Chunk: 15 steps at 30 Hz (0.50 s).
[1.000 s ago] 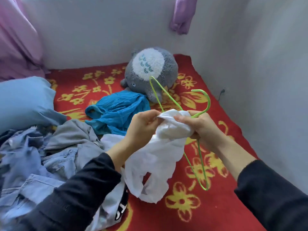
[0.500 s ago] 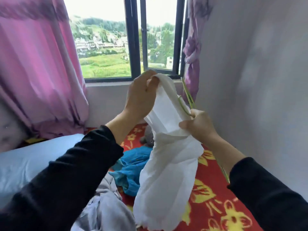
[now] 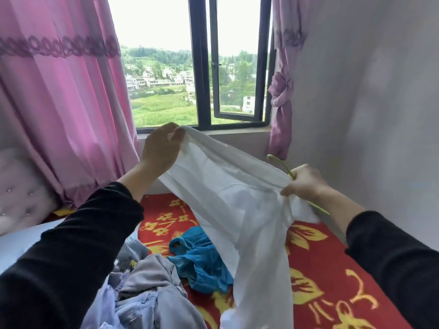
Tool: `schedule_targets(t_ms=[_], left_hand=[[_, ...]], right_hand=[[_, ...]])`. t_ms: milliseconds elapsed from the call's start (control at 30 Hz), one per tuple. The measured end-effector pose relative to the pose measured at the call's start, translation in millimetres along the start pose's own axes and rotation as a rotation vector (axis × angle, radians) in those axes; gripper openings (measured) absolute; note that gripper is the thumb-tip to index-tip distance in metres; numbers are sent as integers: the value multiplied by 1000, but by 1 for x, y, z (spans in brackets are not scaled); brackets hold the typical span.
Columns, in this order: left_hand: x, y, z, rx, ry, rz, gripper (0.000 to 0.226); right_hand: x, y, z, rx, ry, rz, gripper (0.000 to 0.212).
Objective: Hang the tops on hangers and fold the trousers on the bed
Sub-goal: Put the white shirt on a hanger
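A thin white top [image 3: 237, 200] is stretched in the air between my hands, its lower part hanging down to the bed. My left hand [image 3: 161, 148] pinches one upper edge of it, raised in front of the window sill. My right hand [image 3: 305, 181] grips the other edge together with a green plastic hanger [image 3: 282, 163]. The hanger's hook sticks up above my fist and one arm pokes out below my wrist; the rest is hidden by the cloth. A blue top [image 3: 202, 260] lies crumpled on the red flowered bed cover [image 3: 332, 276].
Light denim trousers and a grey garment [image 3: 145, 290] are heaped at the lower left. A pale blue pillow [image 3: 21, 243] lies at the left. Pink curtains [image 3: 59, 96] flank an open window [image 3: 206, 67]. A grey wall [image 3: 368, 103] runs along the right of the bed.
My hands have drawn apart, spreading the white top wide where it was bunched. My left hand has dropped a little and my right moved further right with the hanger.
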<state>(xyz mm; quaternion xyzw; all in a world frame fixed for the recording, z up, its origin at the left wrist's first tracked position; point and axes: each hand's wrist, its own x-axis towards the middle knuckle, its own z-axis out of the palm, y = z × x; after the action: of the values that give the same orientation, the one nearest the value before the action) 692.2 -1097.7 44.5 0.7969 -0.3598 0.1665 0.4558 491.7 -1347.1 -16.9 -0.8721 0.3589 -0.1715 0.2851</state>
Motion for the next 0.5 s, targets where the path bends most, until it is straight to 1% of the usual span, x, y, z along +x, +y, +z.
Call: schedule_targets(t_ms=[67,133,200,233,267,333,400,467,500], left_hand=[[-4,-5,-8,-31,-87,17,23],[-8,-10,-16,-35,-246,47,16],[-13,-15,-17,77,-375,24,15],[-16,-18,-14,132,-381,-8,13],[-19,-20,-11,133,-347,-48,13],[-27,-20,-2,1,-256,-155,24],[-37,-19,11,-137,-207,-274,27],[-49,-19,25,-190,-213,-364,23],[-54,-21,33,-195,-227,-390,26]], right_hand=[[0,6,0,64,35,-1,23],[-1,13,1,157,85,-11,23],[-4,20,4,299,124,17,24],[-6,23,6,337,130,27,23],[-9,24,9,338,117,29,22],[-14,25,15,293,56,14,18],[-19,22,23,271,10,-2,15],[-25,18,33,354,-5,-21,18],[-28,16,37,416,8,-36,20]])
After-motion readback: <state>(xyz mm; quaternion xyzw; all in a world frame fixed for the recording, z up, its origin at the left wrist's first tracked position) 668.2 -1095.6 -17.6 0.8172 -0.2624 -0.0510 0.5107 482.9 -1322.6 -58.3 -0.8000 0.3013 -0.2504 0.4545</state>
